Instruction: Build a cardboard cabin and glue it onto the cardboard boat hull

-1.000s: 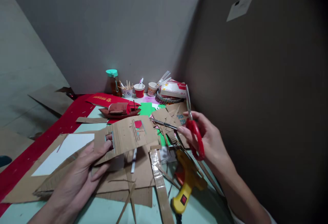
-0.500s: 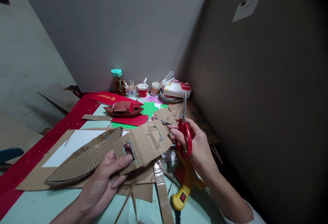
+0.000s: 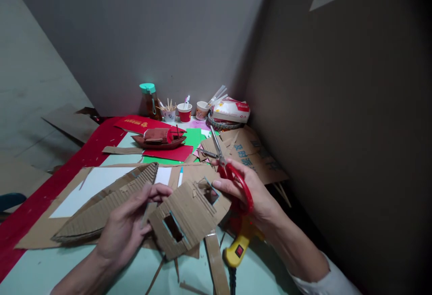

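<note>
The left hand pinches the near-left edge of a flat brown corrugated cardboard panel with two rectangular cut-outs, held just above the pale green surface. The right hand is closed through red-handled steel scissors, blades slightly parted and pointing away beyond the panel's far edge. This looks like repositioning between cuts; next, the blades must meet a marked line.

Pale green table under cardboard sheets, red paper, yellow glue gun, cups.
</note>
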A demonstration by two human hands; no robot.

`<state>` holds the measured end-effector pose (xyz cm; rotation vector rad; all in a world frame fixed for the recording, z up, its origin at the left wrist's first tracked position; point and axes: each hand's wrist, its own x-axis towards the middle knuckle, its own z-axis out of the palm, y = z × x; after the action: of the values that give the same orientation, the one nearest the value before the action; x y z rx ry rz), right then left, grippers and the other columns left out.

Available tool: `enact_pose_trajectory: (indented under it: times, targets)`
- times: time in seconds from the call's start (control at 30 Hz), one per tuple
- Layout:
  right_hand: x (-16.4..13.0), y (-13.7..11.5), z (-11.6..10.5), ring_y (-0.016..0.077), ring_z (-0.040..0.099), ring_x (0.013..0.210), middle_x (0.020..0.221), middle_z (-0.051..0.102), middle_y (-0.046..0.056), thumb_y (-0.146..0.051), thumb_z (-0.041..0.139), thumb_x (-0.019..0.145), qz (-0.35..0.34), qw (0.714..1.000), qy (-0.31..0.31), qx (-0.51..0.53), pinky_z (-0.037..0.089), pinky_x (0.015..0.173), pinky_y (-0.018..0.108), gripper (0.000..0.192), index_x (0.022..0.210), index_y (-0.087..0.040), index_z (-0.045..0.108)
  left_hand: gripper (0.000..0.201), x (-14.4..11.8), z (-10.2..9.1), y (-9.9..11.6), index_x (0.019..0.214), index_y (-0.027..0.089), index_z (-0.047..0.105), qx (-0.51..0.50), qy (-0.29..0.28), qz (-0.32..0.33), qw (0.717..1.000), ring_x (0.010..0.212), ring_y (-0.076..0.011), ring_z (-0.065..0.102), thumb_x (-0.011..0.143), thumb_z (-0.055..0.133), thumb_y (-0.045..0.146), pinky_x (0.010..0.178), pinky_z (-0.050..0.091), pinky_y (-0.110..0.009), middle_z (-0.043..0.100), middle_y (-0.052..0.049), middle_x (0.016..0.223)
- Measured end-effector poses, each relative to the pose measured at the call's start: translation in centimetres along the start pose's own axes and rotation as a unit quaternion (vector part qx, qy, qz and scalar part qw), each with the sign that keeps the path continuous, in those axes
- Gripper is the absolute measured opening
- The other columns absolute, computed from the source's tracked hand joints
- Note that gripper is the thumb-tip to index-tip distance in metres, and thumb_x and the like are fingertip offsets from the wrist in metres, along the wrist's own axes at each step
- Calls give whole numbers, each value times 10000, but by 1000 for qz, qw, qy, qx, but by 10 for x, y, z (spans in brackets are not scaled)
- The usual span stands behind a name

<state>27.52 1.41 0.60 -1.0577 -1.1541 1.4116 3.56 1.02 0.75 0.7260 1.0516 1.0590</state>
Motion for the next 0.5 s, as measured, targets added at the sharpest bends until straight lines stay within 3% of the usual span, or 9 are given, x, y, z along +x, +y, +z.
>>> enact_pose_trajectory:
  times: [0.17,0.2,0.33,0.4,0.5]
  targets:
    - [-1,6,7,137,577,703,802,540,-41,-502,808,754,-13,994,-28,-100,506,663,269,512,1091,-194,576,267,-8,12,-8,810,157,803,53,-94,-68,992,715,-186,684,679,876,378,651,562,-238,726,-56,739]
    - [-1,6,5,155,595,723,818,571,-26,-508,777,783,-23,991,-17,-133,514,676,288,496,1106,-200,560,243,-8,12,-8,784,153,793,54,-78,-78,992,719,-193,696,673,881,351,657,568,-245,732,-57,730]
    - [-1,-2,-10,214,605,804,903,646,33,-366,641,911,-85,946,63,-307,480,748,352,344,1197,-220,518,217,-2,7,1,839,197,776,-27,125,-34,991,690,-147,693,652,882,223,573,570,-192,772,-12,852]
    - [-4,-5,-11,236,610,848,965,666,64,-272,598,927,-104,912,57,-393,467,778,368,316,1230,-212,528,187,2,3,8,929,219,775,-62,164,11,984,686,-113,675,747,816,212,541,556,-149,772,10,966]
    - [-7,-1,1,250,652,854,1005,699,97,-174,535,940,-107,863,-3,-494,493,755,358,286,1225,-185,555,144,5,0,14,1009,261,757,-73,200,46,976,709,-85,662,909,668,208,552,555,-106,744,39,1079]
